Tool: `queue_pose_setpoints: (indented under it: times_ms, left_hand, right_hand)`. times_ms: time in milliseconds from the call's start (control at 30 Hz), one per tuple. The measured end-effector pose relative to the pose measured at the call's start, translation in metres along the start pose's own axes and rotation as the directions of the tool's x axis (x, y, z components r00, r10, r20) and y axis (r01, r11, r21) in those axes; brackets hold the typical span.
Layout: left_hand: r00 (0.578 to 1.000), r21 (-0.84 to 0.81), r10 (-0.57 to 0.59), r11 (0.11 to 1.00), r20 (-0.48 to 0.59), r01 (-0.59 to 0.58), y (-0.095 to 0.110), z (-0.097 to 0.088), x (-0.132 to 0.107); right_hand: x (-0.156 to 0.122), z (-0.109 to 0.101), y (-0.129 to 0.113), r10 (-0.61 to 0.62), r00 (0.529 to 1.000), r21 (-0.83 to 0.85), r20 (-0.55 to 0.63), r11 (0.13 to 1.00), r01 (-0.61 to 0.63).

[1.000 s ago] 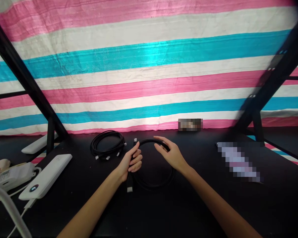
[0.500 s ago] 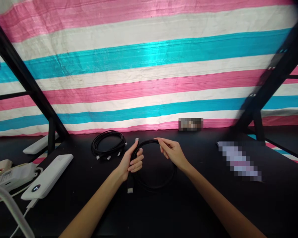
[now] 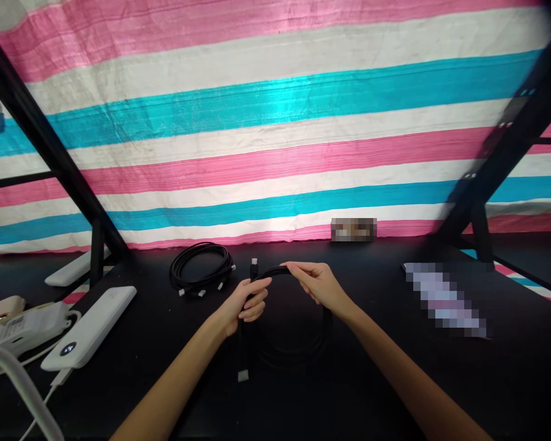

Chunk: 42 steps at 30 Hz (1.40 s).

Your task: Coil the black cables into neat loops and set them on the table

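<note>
The two hands are apart, both clamped on one looped black cable, which is low in the middle of the view. The left hand wraps its fingers around the loop at about ten o'clock. One plug pokes out at twelve o'clock from that fist, another plug at six. The right hand pinches the black cable near the loop's twelve o'clock. A second coil lies on the dark table at ten o'clock from the left hand; a white power bank lies well off towards nine.
</note>
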<state>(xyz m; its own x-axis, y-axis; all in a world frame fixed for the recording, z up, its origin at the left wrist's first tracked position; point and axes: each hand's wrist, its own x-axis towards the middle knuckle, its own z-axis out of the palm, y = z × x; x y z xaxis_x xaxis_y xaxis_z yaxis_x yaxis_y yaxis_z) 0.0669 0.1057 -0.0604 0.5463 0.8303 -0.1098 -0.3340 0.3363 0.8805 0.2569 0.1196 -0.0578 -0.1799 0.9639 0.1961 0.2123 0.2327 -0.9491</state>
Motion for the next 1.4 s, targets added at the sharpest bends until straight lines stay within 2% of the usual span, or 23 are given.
queue_pose_setpoints:
  times_ms: [167,300,400,467,600,700,867,967,1067,1200,1333,1400]
  left_hand:
    - [0.998,-0.073,0.021,0.997,-0.052,-0.025,-0.005,-0.003,0.004]
    - [0.987,-0.218,0.095,0.968,-0.132,-0.122,0.003,-0.007,0.003]
    - [0.960,-0.375,0.173,0.894,-0.220,-0.247,0.010,-0.011,0.002]
    - [0.936,-0.461,0.210,0.826,-0.284,-0.325,0.012,-0.012,0.002]
    - [0.904,-0.501,0.213,0.773,-0.370,-0.388,0.007,-0.010,0.004]
    - [0.924,-0.543,0.199,0.761,-0.326,-0.355,0.000,-0.008,0.004]
    - [0.985,-0.616,0.152,0.768,-0.088,-0.173,-0.006,-0.003,0.003]
    - [0.992,-0.533,0.122,0.841,0.020,-0.093,-0.009,0.003,0.003]
    - [0.992,-0.292,0.121,0.951,0.042,-0.104,-0.012,0.009,0.004]
    - [0.987,0.021,0.161,0.987,-0.005,-0.161,-0.016,0.007,0.009]
    - [0.982,0.286,0.106,0.956,-0.155,-0.058,-0.018,-0.005,0.012]
    - [0.965,0.322,0.092,0.947,-0.246,-0.008,-0.017,-0.009,0.012]
  right_hand:
    - [0.000,0.006,0.003,-0.017,1.000,-0.011,0.010,1.000,0.018]
    - [0.001,0.008,0.003,0.008,1.000,0.070,-0.009,0.998,-0.007]
    - [0.001,0.011,0.004,0.023,1.000,0.153,-0.018,0.988,-0.020]
    - [0.000,0.016,0.005,0.062,0.998,0.201,0.024,0.977,-0.066]
    - [-0.003,0.028,0.010,0.142,0.987,0.233,0.075,0.960,-0.156]
    - [-0.003,0.029,0.012,0.147,0.987,0.244,0.066,0.957,-0.159]
    - [0.000,0.024,0.012,0.112,0.994,0.302,-0.001,0.947,-0.107]
    - [0.002,0.021,0.012,0.095,0.993,0.372,-0.074,0.926,-0.061]
    - [0.003,0.017,0.011,0.071,0.984,0.397,-0.164,0.918,0.000]
    - [0.001,0.011,0.009,0.037,0.968,0.394,-0.249,0.917,0.067]
    - [-0.001,0.009,0.008,-0.005,0.960,0.355,-0.282,0.928,0.109]
    - [-0.001,0.010,0.007,-0.016,0.960,0.334,-0.278,0.936,0.113]
